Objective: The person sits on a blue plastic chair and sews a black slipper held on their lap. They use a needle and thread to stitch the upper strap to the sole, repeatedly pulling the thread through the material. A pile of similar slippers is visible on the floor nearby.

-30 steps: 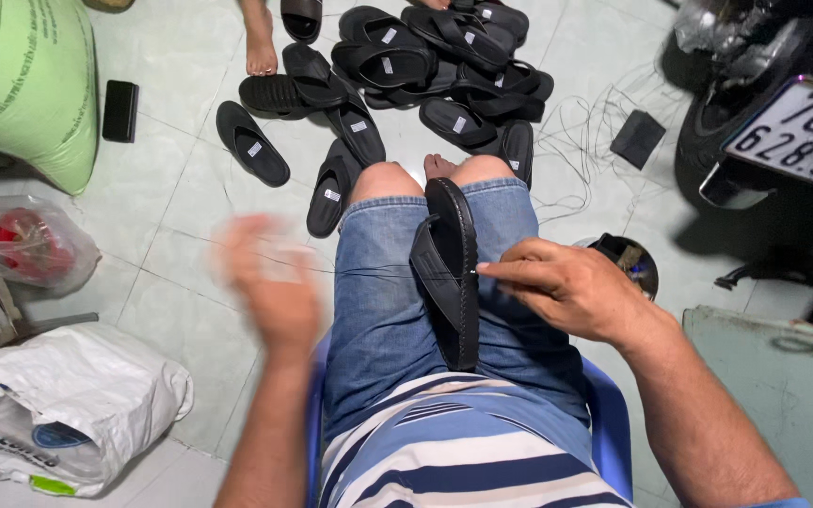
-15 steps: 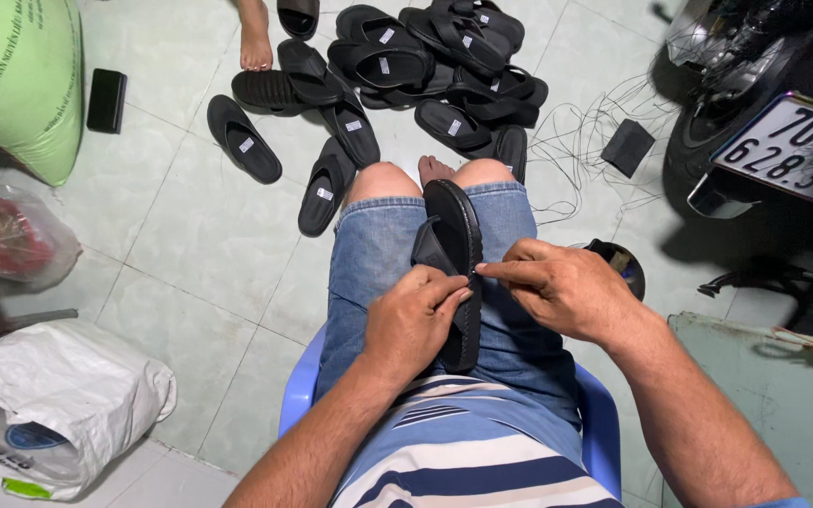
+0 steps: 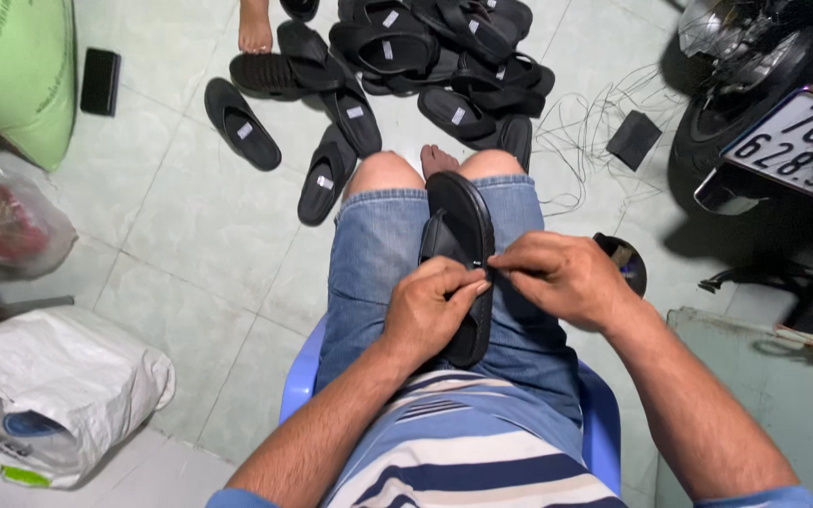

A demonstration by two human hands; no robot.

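A black sandal [image 3: 464,218] lies lengthwise on my lap, over my denim shorts, toe end toward my knees. My left hand [image 3: 430,309] grips its near half, fingers curled over the strap and sole. My right hand [image 3: 560,276] pinches at the sandal's right edge, fingertips meeting those of the left hand near the strap. I sit on a blue plastic chair [image 3: 600,428]. What the fingertips pinch is too small to make out.
A heap of several black sandals [image 3: 425,56] covers the tiled floor ahead, with another person's bare foot [image 3: 256,28] beside it. A green sack [image 3: 16,71] and white plastic bags [image 3: 44,386] lie left. A motorbike's rear [image 3: 773,113] stands right, thin threads [image 3: 585,122] and a black round object [image 3: 625,261] near it.
My left hand swung in from the open air on the left and closed on the sandal. My right hand stayed on the sandal's edge, now meeting the left fingertips.
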